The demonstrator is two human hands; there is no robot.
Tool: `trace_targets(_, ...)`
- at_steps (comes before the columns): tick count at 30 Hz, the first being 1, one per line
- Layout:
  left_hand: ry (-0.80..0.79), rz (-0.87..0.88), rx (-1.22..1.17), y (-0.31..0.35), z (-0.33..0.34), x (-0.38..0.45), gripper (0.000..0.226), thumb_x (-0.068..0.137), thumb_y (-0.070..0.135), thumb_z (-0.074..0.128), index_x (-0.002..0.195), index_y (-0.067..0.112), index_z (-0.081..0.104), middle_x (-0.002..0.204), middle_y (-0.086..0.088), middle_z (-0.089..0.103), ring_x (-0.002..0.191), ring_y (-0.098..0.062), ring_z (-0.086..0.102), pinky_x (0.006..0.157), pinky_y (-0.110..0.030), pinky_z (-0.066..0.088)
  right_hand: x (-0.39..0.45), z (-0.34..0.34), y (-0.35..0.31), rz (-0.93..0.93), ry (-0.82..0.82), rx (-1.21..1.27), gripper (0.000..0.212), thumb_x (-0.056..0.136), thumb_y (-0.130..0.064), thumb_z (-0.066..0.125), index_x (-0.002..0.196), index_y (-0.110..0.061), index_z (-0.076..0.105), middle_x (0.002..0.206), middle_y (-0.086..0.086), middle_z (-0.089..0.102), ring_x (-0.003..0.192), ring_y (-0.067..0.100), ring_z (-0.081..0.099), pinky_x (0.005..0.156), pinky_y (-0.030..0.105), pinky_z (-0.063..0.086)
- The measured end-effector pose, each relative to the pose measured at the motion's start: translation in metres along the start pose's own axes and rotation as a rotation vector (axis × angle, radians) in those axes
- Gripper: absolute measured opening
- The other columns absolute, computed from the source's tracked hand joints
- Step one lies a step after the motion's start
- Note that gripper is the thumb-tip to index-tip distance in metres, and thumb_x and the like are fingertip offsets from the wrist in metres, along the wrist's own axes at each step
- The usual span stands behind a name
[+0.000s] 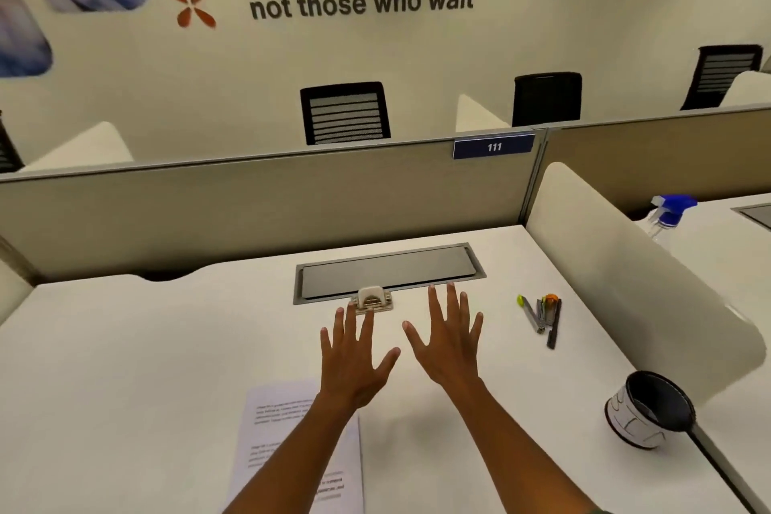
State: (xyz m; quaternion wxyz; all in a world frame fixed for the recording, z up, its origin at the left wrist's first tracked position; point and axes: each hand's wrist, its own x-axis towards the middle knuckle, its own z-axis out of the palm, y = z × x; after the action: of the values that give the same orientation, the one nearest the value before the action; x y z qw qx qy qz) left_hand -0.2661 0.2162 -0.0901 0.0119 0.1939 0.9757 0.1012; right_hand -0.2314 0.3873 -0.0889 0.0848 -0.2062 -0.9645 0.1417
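Small beige hole punch (372, 300) toward 12 o'clock on the white tabletop (125, 367), against the near edge of a grey cable flap (386, 273). Just at its 6 o'clock, left grip (354, 363) spread wide, fingers straight, empty; contact with the punch unclear. Right grip (448, 342) beside it at 3 o'clock, likewise splayed and empty. Printed sheets (271, 430) at 6 o'clock under the left forearm. Stapler and pens (542, 317) at 3 o'clock, cup (642, 413) at 4 o'clock.

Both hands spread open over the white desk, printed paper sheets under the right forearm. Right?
No. In the head view the printed paper sheets lie under the left forearm, not the right. Left hand and right hand are spread open over the white desk.
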Motion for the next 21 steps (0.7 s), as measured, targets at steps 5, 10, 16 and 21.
trace_targets(5,-0.019,-0.03,-0.022,-0.056,-0.005,-0.031,0.087,0.084,0.078,0.016,0.154,0.03,-0.007,0.162,-0.004,-0.019,0.149,-0.027,-0.019,0.119,-0.055,-0.006,-0.032,0.016,-0.053,-0.015,-0.019,0.004,0.086,0.083,-0.077,0.016,0.153,-0.032,-0.003,0.162,0.005,-0.012,0.15,0.03,-0.007,0.117,0.057,-0.002)
trace_targets(10,-0.067,-0.039,-0.056,-0.115,-0.002,-0.063,0.088,0.086,0.077,0.018,0.154,0.028,-0.004,0.163,-0.006,-0.013,0.15,-0.028,-0.015,0.119,-0.055,-0.005,-0.068,0.035,-0.095,0.014,-0.063,-0.005,0.085,0.086,-0.075,0.021,0.153,-0.031,-0.004,0.163,0.004,-0.01,0.15,0.03,-0.004,0.118,0.056,0.002)
trace_targets(16,-0.158,-0.047,-0.115,-0.172,0.019,-0.116,0.089,0.085,0.078,0.019,0.154,0.026,-0.002,0.165,-0.006,-0.004,0.151,-0.026,-0.012,0.12,-0.053,-0.004,-0.119,0.063,-0.119,0.136,-0.153,0.076,0.084,0.089,-0.071,0.03,0.154,-0.029,-0.003,0.163,0.005,0.002,0.149,0.031,0.011,0.119,0.053,0.012)
trace_targets(21,-0.22,-0.034,-0.13,-0.205,0.037,-0.157,0.09,0.086,0.077,0.023,0.155,0.023,0.001,0.165,-0.006,0.0,0.151,-0.025,-0.009,0.121,-0.051,-0.001,-0.16,0.084,-0.124,0.251,-0.198,0.104,0.081,0.092,-0.063,0.036,0.154,-0.024,0.0,0.16,0.008,0.019,0.143,0.031,0.027,0.115,0.048,0.025)
